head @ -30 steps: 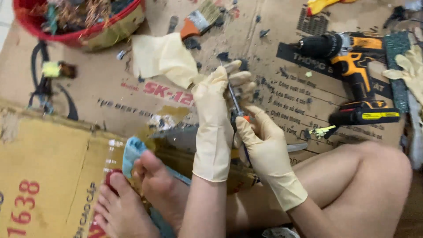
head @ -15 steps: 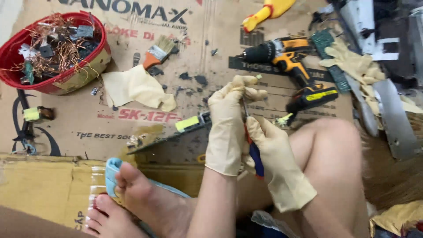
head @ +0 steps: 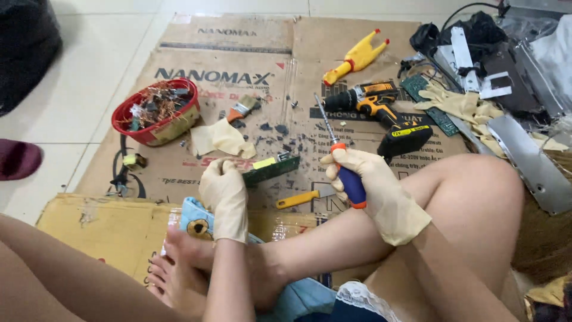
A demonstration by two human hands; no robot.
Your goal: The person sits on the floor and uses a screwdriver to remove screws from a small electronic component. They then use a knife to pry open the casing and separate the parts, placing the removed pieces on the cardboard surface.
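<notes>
My left hand [head: 225, 189], in a cream rubber glove, grips the near end of a green circuit board [head: 271, 169] that lies over the cardboard sheet [head: 238, 53]. My right hand [head: 370, 185], also gloved, holds a screwdriver [head: 341, 158] by its blue handle, shaft pointing up and away. The two hands are apart. A small yellow-handled tool [head: 298, 199] lies on the cardboard between them. My bare feet and legs are crossed below.
A red bowl [head: 156, 110] of wire scraps stands at left, a spare glove [head: 221, 139] and small brush [head: 241, 109] beside it. A yellow-black cordless drill [head: 381, 107], a yellow rubber toy [head: 356, 58], more gloves [head: 459, 106] and metal parts [head: 524, 155] lie at right.
The view has risen and widened. My hands, close together on the screwdriver before, have separated: the right keeps the screwdriver, the left now holds the green board.
</notes>
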